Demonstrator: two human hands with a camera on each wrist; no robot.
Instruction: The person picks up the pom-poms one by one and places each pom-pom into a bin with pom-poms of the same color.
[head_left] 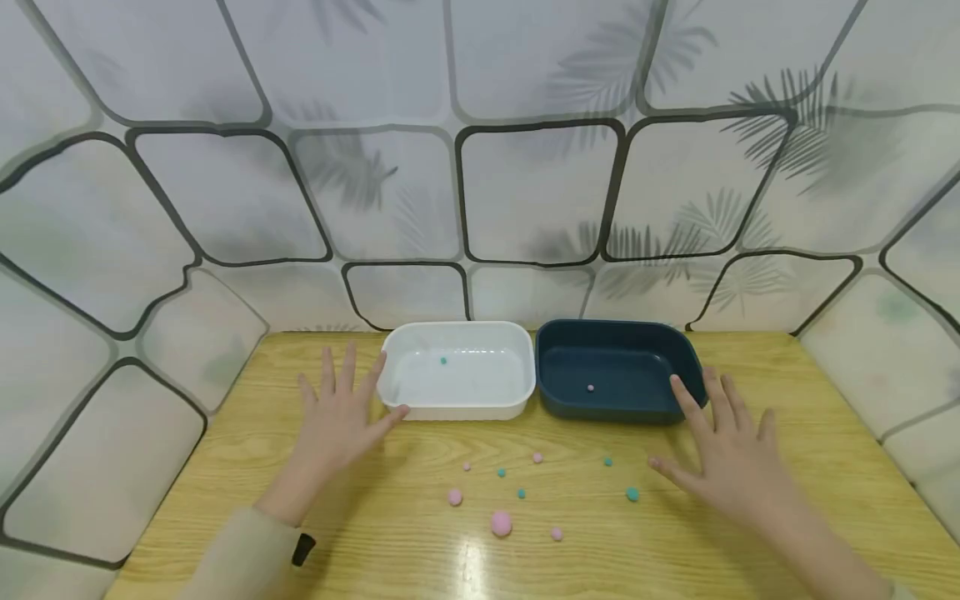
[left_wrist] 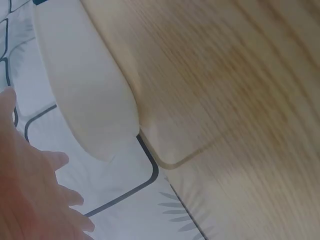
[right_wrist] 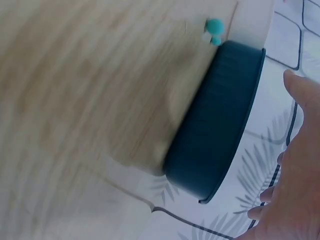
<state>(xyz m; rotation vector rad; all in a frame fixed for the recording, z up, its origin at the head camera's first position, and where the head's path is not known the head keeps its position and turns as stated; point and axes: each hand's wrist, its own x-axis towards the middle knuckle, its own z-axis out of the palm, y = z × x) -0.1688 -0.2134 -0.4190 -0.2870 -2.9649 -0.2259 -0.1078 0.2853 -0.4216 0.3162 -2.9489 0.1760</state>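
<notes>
My left hand [head_left: 337,425], fingers spread and holding nothing, is at the left end of a white rectangular dish [head_left: 457,412]. Beyond the right end of a dark blue dish [head_left: 611,412] my right hand [head_left: 735,462] is also spread, with nothing in it. One small teal ball [head_left: 443,361] lies inside the white dish, and a small pink ball [head_left: 590,387] inside the blue one. Several loose balls lie in front, among them a large pink ball [head_left: 501,523] and a larger teal ball [head_left: 632,494]. Whether either hand touches a dish is hard to tell.
Both dishes stand side by side near the back of a wood-grain table [head_left: 240,454]. Behind the table rises a wall covering [head_left: 536,196] with a stone-and-leaf pattern, which continues along both sides. A black object [head_left: 303,549] shows at my left sleeve.
</notes>
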